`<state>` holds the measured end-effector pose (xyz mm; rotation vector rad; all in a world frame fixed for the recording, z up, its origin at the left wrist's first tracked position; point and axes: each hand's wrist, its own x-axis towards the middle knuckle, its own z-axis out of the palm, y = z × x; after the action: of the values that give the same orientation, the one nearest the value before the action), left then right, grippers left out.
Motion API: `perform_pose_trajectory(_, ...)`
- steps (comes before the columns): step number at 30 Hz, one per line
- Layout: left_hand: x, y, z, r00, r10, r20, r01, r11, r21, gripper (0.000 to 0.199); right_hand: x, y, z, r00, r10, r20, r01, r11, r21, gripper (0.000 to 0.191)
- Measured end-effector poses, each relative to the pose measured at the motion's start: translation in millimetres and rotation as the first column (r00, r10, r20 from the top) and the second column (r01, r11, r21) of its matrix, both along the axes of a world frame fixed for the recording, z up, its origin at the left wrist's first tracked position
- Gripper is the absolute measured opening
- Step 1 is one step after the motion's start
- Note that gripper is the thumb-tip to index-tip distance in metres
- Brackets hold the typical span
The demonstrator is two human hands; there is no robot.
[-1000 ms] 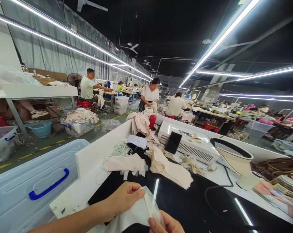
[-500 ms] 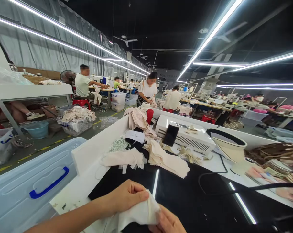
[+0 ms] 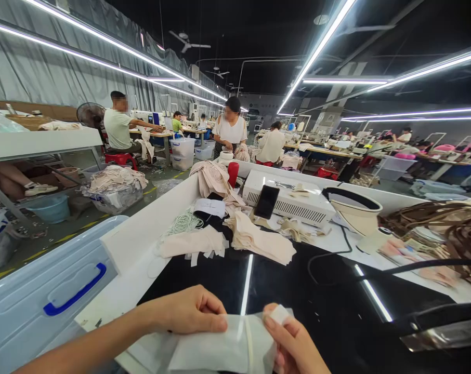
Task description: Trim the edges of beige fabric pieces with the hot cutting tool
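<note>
A translucent white sheet (image 3: 216, 347) with a narrow cream strip (image 3: 250, 340) across it is stretched between my hands over the near edge of the black glossy board. My left hand (image 3: 198, 314) pinches its upper edge, thumb on top. At its right end my right hand (image 3: 288, 332) has its fingers closed on it, and a small white piece (image 3: 280, 314) shows between thumb and fingers. Beyond the hands lie a stack of cream fabric pieces (image 3: 261, 239) and a cream piece with clear tabs (image 3: 192, 242).
Behind the fabric are a dark phone (image 3: 266, 201) and a white vented machine (image 3: 290, 196). A visor (image 3: 354, 208) and black cable sit right. Left stands a blue lidded bin (image 3: 60, 291). People work at tables farther back, one person (image 3: 231, 127) standing.
The sheet, bunched before, is now spread flatter between my hands. My right hand has moved up and right. The whole view has shifted slightly.
</note>
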<state>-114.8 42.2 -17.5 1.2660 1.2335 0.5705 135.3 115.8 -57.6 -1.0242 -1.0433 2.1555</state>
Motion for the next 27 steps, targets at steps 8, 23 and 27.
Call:
perform_pose_trajectory(8, -11.2, 11.7, -7.0, 0.806, 0.141, -0.575, 0.001, 0.971, 0.239, 0.016, 3.3, 31.3, -5.6, 0.915, -0.109, 0.389, -0.115, 0.854, 0.508, 0.046)
perform_pose_trajectory(23, 43.6, 11.3, -72.0, 0.688, 0.325, -0.649, 0.52, 0.404, 0.753, 0.038, 12.9, 67.8, -9.6, 0.76, -0.388, 0.521, -0.245, 0.572, 0.783, 0.02)
perform_pose_trajectory(27, 39.4, 10.1, -74.9, 0.691, 0.291, -0.662, 0.531, 0.417, 0.738, 0.038, 22.1, 64.5, -9.1, 0.732, -0.456, 0.506, -0.254, 0.507, 0.824, 0.02)
